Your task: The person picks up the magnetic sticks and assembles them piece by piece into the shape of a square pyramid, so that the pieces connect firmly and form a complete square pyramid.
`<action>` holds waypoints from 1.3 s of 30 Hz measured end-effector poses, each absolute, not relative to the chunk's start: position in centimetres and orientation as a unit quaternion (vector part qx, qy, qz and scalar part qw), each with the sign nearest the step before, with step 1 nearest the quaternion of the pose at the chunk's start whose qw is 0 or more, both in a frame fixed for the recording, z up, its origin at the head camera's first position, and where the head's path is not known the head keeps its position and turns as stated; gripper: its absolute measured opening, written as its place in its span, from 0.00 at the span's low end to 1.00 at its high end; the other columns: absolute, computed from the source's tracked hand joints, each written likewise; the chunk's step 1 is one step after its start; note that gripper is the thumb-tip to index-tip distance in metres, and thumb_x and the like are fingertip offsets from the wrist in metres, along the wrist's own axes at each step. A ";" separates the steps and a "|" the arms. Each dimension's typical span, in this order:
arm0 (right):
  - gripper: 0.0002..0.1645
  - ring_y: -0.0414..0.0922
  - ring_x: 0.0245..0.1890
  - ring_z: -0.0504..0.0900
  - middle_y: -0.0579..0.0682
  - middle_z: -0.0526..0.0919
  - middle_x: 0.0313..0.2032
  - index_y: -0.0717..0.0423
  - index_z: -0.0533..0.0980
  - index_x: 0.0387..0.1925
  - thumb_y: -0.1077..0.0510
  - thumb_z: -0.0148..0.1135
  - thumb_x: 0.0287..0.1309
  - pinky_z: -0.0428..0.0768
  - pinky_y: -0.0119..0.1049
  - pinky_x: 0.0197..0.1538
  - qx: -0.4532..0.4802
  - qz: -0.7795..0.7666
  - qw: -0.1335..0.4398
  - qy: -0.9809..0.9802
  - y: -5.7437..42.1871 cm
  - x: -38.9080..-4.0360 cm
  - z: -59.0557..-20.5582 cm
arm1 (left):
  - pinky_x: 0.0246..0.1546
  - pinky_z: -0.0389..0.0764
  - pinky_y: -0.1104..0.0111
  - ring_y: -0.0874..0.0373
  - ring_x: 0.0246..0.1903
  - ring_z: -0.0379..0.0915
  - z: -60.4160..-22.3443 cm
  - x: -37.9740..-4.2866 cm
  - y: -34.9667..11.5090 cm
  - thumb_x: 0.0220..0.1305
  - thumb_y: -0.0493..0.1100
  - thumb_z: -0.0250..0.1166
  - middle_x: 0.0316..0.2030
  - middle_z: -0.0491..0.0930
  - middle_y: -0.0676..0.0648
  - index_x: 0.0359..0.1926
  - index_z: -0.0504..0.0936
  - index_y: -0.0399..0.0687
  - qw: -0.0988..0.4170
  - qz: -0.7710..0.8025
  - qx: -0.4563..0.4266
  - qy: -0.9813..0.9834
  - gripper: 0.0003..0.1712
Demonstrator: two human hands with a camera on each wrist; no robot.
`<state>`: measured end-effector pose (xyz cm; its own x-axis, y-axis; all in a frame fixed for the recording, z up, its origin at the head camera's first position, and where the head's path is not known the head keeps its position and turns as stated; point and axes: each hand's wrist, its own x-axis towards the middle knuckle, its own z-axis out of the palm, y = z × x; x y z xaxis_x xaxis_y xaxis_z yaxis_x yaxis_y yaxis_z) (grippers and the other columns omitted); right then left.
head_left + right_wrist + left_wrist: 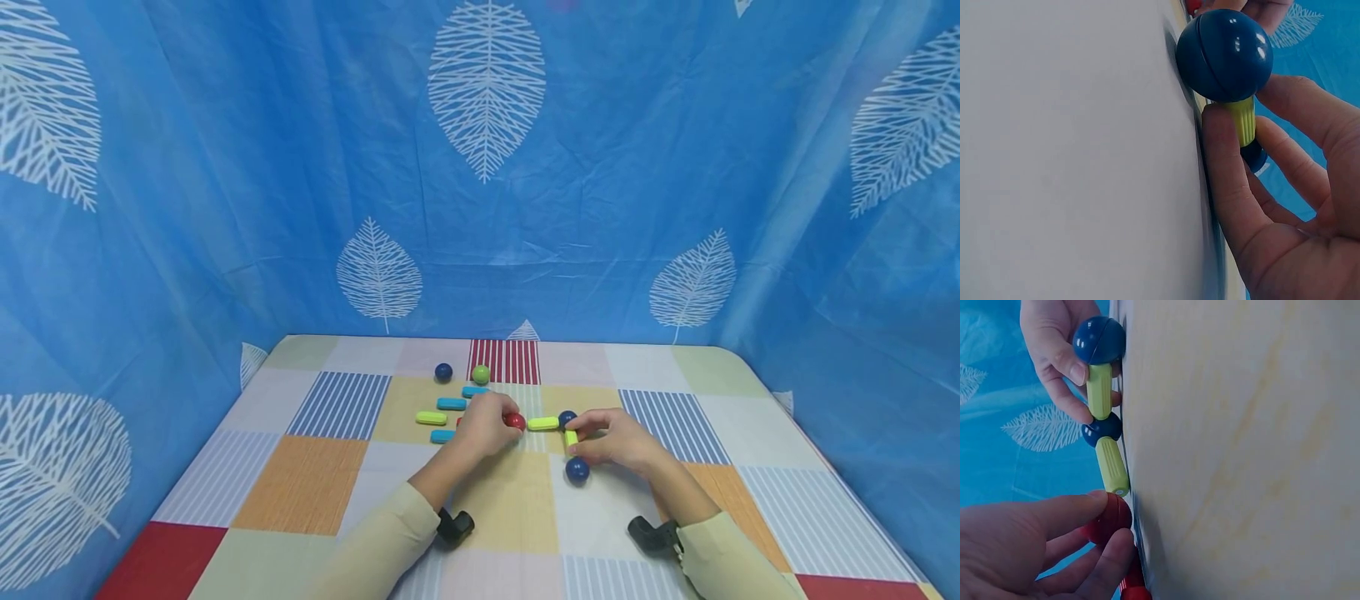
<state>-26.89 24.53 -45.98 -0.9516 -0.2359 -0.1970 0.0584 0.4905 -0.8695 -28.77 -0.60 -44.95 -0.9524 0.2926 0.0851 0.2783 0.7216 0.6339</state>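
Observation:
My left hand (pixel 483 427) pinches a red ball (pixel 515 422) between thumb and fingers. Behind that ball, in the left wrist view, a red rod (pixel 1133 573) runs to another red piece at the lower edge. My right hand (pixel 618 440) grips a yellow-green rod (pixel 572 439) joining two dark blue balls, a far one (pixel 567 419) and a near one (pixel 577 471). From the far ball a second yellow-green rod (pixel 543 423) reaches toward the red ball; its free end lies close to that ball, and whether they touch I cannot tell.
Left of my left hand lie blue rods (pixel 452 404) and a loose yellow-green rod (pixel 431 417). Farther back sit a dark blue ball (pixel 443 372) and a green ball (pixel 481 375). A patchwork cloth (pixel 300 483) covers the table; a blue leaf-print curtain (pixel 570 250) surrounds it.

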 end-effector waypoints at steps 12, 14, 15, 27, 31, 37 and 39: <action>0.24 0.45 0.35 0.84 0.56 0.83 0.45 0.55 0.85 0.50 0.58 0.80 0.50 0.86 0.38 0.41 -0.044 -0.498 0.144 0.854 24.5 -26.7 -46.0 | 0.43 0.85 0.67 0.59 0.37 0.76 -45.3 -29.5 -0.2 0.55 0.38 0.79 0.39 0.87 0.48 0.46 0.89 0.42 0.017 0.336 0.137 0.932 0.16; 0.24 0.45 0.36 0.84 0.56 0.83 0.46 0.55 0.84 0.51 0.58 0.80 0.50 0.87 0.38 0.41 -0.044 -0.496 0.143 0.855 24.5 -26.6 -46.0 | 0.43 0.85 0.67 0.59 0.37 0.76 -45.2 -29.5 -0.1 0.55 0.39 0.79 0.39 0.87 0.47 0.46 0.89 0.43 0.020 0.334 0.132 0.933 0.16; 0.24 0.45 0.36 0.84 0.56 0.83 0.46 0.55 0.84 0.51 0.58 0.80 0.50 0.87 0.38 0.41 -0.043 -0.495 0.142 0.856 24.5 -26.5 -46.0 | 0.43 0.85 0.67 0.59 0.37 0.75 -45.2 -29.4 -0.1 0.55 0.39 0.79 0.39 0.87 0.47 0.46 0.89 0.43 0.024 0.335 0.128 0.933 0.16; 0.25 0.45 0.34 0.85 0.56 0.83 0.45 0.55 0.85 0.50 0.57 0.81 0.48 0.87 0.38 0.42 -0.020 -0.485 0.136 0.864 24.4 -26.1 -45.6 | 0.39 0.85 0.68 0.58 0.36 0.75 -44.7 -29.2 0.4 0.55 0.40 0.79 0.38 0.86 0.47 0.46 0.88 0.43 0.042 0.344 0.113 0.931 0.16; 0.24 0.45 0.35 0.85 0.55 0.83 0.45 0.55 0.85 0.49 0.57 0.81 0.48 0.87 0.38 0.42 -0.016 -0.484 0.134 0.865 24.4 -26.1 -45.7 | 0.37 0.84 0.69 0.58 0.35 0.75 -44.8 -29.3 0.5 0.55 0.39 0.79 0.37 0.85 0.47 0.44 0.89 0.42 0.041 0.347 0.119 0.929 0.15; 0.25 0.45 0.35 0.85 0.56 0.83 0.45 0.57 0.84 0.49 0.58 0.81 0.48 0.88 0.39 0.42 -0.025 -0.497 0.133 0.857 24.6 -26.0 -45.6 | 0.38 0.84 0.68 0.59 0.35 0.76 -44.9 -29.5 0.7 0.56 0.38 0.78 0.37 0.86 0.47 0.44 0.88 0.42 0.046 0.357 0.117 0.926 0.15; 0.23 0.45 0.34 0.85 0.56 0.83 0.43 0.58 0.84 0.49 0.59 0.80 0.49 0.88 0.39 0.41 -0.024 -0.503 0.133 0.854 24.7 -26.1 -45.6 | 0.39 0.84 0.67 0.58 0.35 0.76 -44.9 -29.5 0.7 0.56 0.38 0.78 0.38 0.86 0.47 0.45 0.88 0.42 0.049 0.362 0.114 0.924 0.15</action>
